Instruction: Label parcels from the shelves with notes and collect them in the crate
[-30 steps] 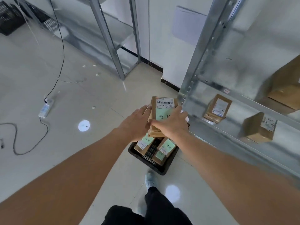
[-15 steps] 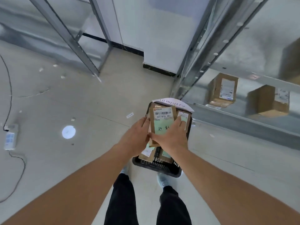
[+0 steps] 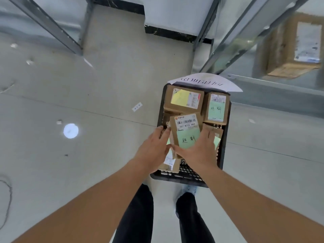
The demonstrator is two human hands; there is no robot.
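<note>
A pale, glossy tiled floor [image 3: 108, 88] fills the view, with a round light reflection [image 3: 70, 131] at nine o'clock. Galvanised steel shelving uprights [image 3: 52, 27] rise at eleven and one o'clock. A white wall [image 3: 175, 13] with dark skirting [image 3: 170, 33] sits at twelve.

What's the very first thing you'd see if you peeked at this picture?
Two hands, the left hand and the right hand, hold a brown parcel with a green note over a black crate on the floor. The crate already holds other parcels, one at its far left with a yellow note.
</note>
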